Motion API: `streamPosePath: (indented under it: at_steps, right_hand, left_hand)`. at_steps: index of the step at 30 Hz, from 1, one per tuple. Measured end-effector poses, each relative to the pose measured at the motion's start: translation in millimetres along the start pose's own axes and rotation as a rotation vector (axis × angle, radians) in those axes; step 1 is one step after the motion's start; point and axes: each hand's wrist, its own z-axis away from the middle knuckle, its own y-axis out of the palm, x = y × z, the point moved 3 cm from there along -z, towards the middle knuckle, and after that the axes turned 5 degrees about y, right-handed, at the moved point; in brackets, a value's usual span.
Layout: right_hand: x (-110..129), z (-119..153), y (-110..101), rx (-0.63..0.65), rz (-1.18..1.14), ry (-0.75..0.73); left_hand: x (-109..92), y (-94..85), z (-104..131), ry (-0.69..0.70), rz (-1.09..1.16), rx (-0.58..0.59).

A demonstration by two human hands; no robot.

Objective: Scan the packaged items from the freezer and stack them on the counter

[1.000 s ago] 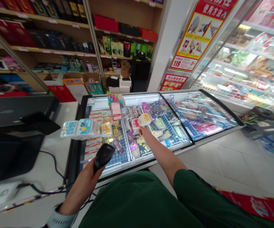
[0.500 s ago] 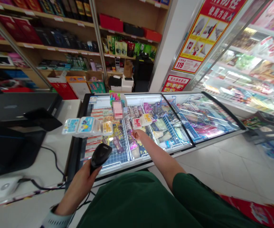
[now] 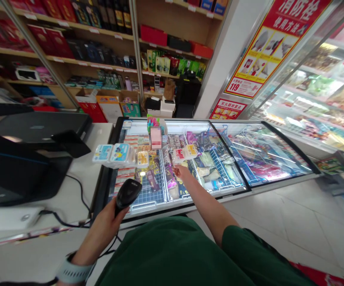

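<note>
My left hand (image 3: 107, 222), with a pale watch band on its wrist, is wrapped round the handle of a black barcode scanner (image 3: 129, 191). The scanner is held over the near left edge of the glass-topped freezer (image 3: 186, 200). My right hand (image 3: 179, 171) reaches over the glass, fingers loosely bent and apart, with nothing visible in it. Just beyond its fingertips lie a red-labelled plastic pack (image 3: 178, 154) and a yellow-labelled pack (image 3: 191, 151). To the left, blue-labelled clear tubs (image 3: 120, 153) and a small orange-labelled tub (image 3: 142, 158) rest on the glass.
A counter (image 3: 100, 135) with a black monitor (image 3: 16, 167) and a white box-shaped device (image 3: 10, 218) is at left. A colourful item (image 3: 153, 121) and a blurred pink card (image 3: 156, 138) stand at the freezer's back. Shelves (image 3: 100, 65) line the wall; a lit display fridge (image 3: 323, 87) is right.
The whole view has shifted, so the scene sits further right. My right hand has drawn slightly back from the red-labelled pack. My left hand still holds the barcode scanner.
</note>
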Motion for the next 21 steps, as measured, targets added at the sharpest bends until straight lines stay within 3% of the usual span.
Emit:
streamPosePath:
  at_steps: [6, 16, 21]
  right_hand:
    - [-20.2, 7.3, 28.5, 0.009, 0.126, -0.015]
    - [-19.4, 9.7, 138.9, 0.060, 0.335, -0.073]
    - [-17.5, 6.5, 157.9, 0.027, 0.366, -0.068]
  left_hand:
    - [6.3, -10.4, 7.7, -0.011, 0.055, -0.042]
    - [36.0, -18.9, 35.6, -0.071, 0.096, -0.118]
    - [41.7, -25.9, 46.5, -0.103, 0.107, -0.152]
